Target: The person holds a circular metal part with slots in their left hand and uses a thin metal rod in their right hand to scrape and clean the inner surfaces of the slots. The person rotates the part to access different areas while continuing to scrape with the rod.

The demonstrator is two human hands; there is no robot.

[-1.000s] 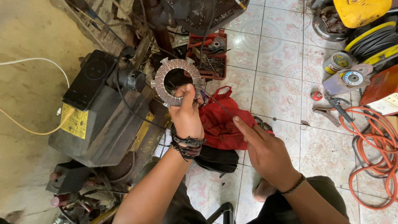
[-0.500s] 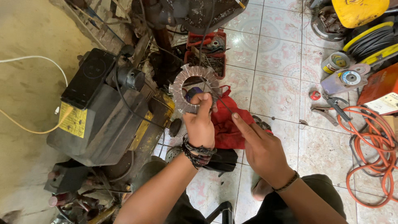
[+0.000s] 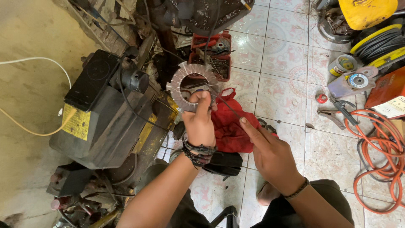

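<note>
The left hand (image 3: 199, 123) pinches the lower rim of a toothed metal stator ring (image 3: 192, 86), holding it upright above the tiled floor (image 3: 287, 88). The right hand (image 3: 270, 154) grips a thin wire (image 3: 228, 105) running to the ring. A red cloth (image 3: 228, 126) lies beneath, a black machine (image 3: 101, 109) to the left.

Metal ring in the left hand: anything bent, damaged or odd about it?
Nothing stands out. The slotted metal ring looks round and whole, pinched at its lower edge by the left hand; the right hand holds a thin wire against it.
</note>
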